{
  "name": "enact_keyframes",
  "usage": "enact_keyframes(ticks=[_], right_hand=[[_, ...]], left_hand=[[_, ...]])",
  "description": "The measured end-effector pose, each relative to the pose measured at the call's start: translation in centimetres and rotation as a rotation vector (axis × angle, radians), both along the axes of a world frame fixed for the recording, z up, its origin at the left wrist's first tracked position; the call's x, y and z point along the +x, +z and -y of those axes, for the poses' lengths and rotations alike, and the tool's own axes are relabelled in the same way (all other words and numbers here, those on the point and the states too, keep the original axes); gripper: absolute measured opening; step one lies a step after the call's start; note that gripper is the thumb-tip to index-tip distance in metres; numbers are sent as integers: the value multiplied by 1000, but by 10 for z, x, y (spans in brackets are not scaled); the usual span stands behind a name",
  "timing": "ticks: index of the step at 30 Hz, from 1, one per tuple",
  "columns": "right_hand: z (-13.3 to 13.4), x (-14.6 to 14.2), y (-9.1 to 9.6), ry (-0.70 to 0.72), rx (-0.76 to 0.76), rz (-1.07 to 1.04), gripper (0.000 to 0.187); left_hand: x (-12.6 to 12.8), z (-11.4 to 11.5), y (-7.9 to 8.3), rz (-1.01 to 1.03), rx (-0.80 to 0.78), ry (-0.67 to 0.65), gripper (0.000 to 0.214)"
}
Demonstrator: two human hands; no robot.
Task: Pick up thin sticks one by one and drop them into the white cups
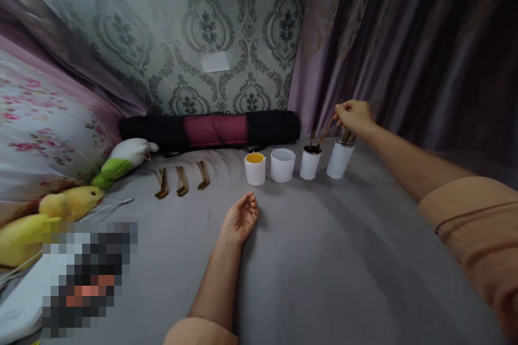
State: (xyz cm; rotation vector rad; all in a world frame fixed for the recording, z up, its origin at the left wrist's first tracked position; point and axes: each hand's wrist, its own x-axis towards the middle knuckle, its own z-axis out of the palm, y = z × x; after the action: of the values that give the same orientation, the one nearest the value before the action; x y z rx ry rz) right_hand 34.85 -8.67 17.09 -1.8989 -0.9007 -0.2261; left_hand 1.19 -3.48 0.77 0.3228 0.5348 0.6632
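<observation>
Four white cups stand in a row on the grey sheet. The leftmost cup has a yellow-orange inside. Beside it is a wider cup, then a dark-rimmed cup, then the tall rightmost cup. My right hand hovers over the two right cups, pinched on a thin brown stick whose lower end dips into the dark-rimmed cup. My left hand rests on the sheet in front of the cups, fingers loosely curled, holding nothing.
Three pairs of brown sticks lie left of the cups. A black and maroon roll lies along the wall. Plush toys and a floral pillow sit at the left. A purple curtain hangs at the right.
</observation>
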Motion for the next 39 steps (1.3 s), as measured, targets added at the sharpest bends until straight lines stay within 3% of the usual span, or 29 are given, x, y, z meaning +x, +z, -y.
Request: enact_keyframes(ticks=[21,39], right_hand=[[-25,9,-49,194,-93,-48,12],[-27,-2,-52,188,-276,-32,14]], left_hand=[[0,1,1,-3,1,-9,16],[0,-1,0,4,-1,-14,14]])
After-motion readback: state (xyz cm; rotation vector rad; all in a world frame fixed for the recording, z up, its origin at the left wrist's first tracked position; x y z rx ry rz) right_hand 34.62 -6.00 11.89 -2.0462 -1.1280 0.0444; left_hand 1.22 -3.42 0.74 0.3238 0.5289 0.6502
